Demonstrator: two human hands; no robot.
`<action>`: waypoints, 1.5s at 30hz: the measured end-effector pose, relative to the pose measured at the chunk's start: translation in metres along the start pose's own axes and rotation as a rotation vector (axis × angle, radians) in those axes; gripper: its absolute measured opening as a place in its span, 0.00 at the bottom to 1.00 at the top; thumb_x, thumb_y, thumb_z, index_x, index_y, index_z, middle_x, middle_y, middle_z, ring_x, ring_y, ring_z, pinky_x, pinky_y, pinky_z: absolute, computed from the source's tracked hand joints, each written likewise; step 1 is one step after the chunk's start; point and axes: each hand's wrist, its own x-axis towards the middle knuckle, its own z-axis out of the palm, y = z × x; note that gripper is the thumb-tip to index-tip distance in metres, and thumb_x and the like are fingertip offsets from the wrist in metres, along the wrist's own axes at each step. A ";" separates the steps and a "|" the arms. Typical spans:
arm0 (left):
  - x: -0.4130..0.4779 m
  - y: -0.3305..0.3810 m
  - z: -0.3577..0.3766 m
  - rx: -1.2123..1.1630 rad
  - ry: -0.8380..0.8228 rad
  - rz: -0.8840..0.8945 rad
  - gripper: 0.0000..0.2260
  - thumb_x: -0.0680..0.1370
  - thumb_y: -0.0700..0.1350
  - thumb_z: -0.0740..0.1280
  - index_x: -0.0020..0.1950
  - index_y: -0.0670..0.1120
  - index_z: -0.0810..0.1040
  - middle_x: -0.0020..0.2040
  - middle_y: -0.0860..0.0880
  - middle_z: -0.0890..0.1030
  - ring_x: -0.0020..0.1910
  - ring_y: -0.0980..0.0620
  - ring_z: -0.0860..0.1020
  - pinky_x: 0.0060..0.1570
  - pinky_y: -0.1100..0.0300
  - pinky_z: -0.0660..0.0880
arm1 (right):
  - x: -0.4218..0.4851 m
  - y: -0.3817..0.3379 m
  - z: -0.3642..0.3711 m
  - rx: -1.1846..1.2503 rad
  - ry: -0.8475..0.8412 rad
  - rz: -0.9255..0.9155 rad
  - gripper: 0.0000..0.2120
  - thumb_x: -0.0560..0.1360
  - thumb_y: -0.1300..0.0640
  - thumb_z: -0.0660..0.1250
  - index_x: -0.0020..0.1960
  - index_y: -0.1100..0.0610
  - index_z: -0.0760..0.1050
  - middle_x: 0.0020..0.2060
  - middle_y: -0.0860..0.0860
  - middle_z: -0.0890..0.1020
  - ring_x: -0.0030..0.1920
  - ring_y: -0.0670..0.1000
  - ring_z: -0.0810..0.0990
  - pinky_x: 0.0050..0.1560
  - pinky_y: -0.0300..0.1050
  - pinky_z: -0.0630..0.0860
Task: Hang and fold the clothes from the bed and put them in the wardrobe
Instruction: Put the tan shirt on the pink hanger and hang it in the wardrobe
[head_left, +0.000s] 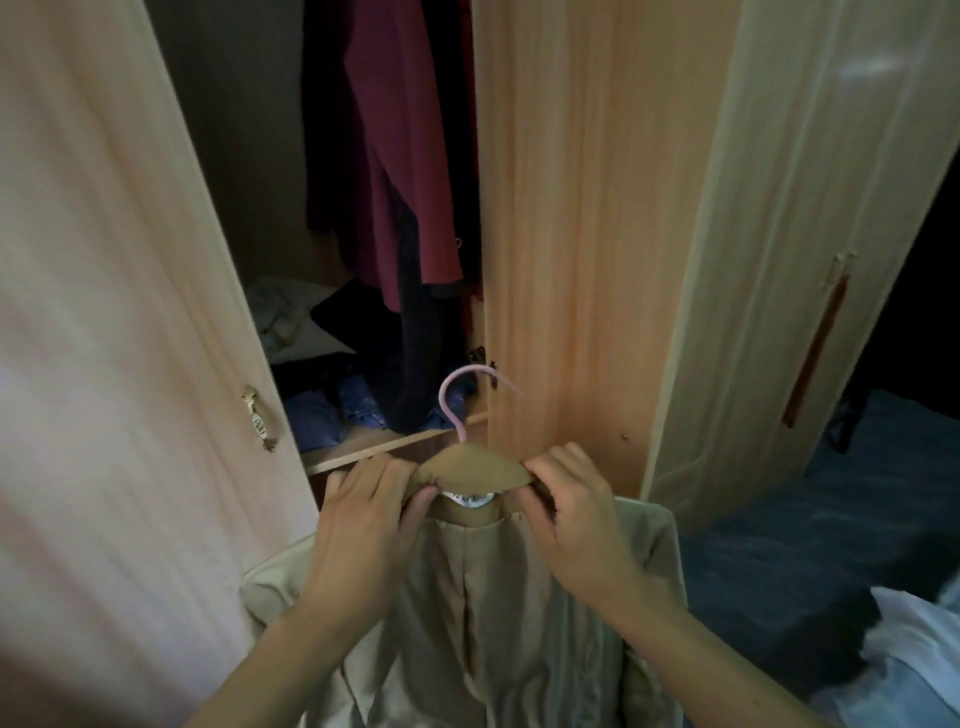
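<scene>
Here, left hand (363, 525) and right hand (576, 514) pinched shut on the collar of a beige garment (483, 623), one at each end, collar between them. Draped on a pink hanger (465, 400), hook rising just above the fingers. Held up before the open wardrobe (571, 234); maroon top (400, 156) hanging inside, folded blue items, perhaps clothes, on the shelf (374, 447) below. Bed (831, 545) to the right.

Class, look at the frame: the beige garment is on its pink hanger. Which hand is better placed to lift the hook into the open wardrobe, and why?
Probably the left hand. The open wardrobe lies up and to the left, on its side, while the right hand faces a closed door. Both pinch the beige garment just below the pink hanger.
</scene>
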 end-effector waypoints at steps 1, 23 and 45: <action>-0.001 -0.006 -0.003 0.006 -0.003 0.002 0.12 0.78 0.52 0.59 0.42 0.45 0.74 0.40 0.48 0.76 0.39 0.43 0.76 0.41 0.54 0.62 | 0.002 -0.004 0.006 -0.007 0.014 -0.013 0.04 0.74 0.64 0.69 0.42 0.61 0.75 0.37 0.51 0.74 0.40 0.52 0.70 0.39 0.50 0.69; 0.105 -0.206 -0.056 0.054 -0.224 -0.018 0.21 0.80 0.58 0.59 0.72 0.55 0.66 0.69 0.52 0.65 0.64 0.49 0.68 0.59 0.56 0.71 | 0.122 -0.071 0.114 -0.110 0.101 -0.029 0.06 0.70 0.69 0.74 0.41 0.61 0.78 0.34 0.50 0.76 0.37 0.52 0.72 0.38 0.47 0.70; 0.215 -0.294 -0.004 0.921 -0.103 -0.012 0.18 0.76 0.56 0.64 0.61 0.50 0.78 0.81 0.42 0.48 0.78 0.35 0.40 0.70 0.31 0.49 | 0.189 -0.009 0.185 0.068 -0.006 -0.002 0.08 0.70 0.68 0.73 0.44 0.57 0.79 0.37 0.46 0.77 0.40 0.51 0.75 0.36 0.51 0.75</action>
